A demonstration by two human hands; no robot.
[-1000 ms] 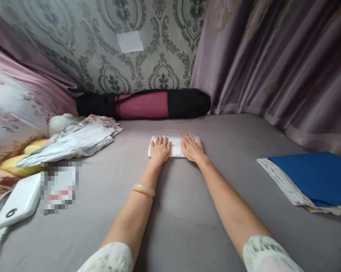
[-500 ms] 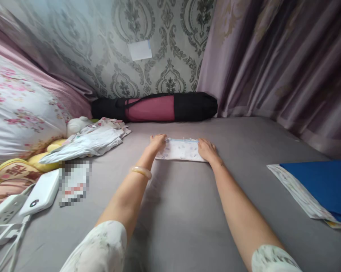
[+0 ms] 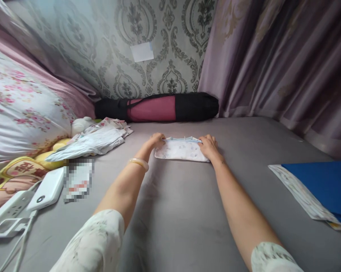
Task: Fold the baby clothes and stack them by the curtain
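A small folded white cloth garment (image 3: 181, 150) with faint prints and a light blue band along its far edge lies on the grey bed sheet (image 3: 187, 211). My left hand (image 3: 157, 140), below a wrist with a pale bangle (image 3: 139, 164), pinches the cloth's far left corner. At the far right corner, my right hand (image 3: 209, 146) is closed on the same edge. The far edge between the hands looks slightly raised and ruffled. Both sets of fingertips are partly hidden.
Left are rumpled clothes (image 3: 93, 141), a floral pillow (image 3: 25, 98), a white power bank (image 3: 46, 189) and a power strip (image 3: 13, 206). A black-and-maroon long bag (image 3: 151, 108) lies along the wall. Folded blue fabric (image 3: 320, 185) lies at the right.
The left hand has shifted slightly from the cloth's left side to its far corner, and the fingers have closed more. The right hand's grip has changed slightly. The view has shifted a little.
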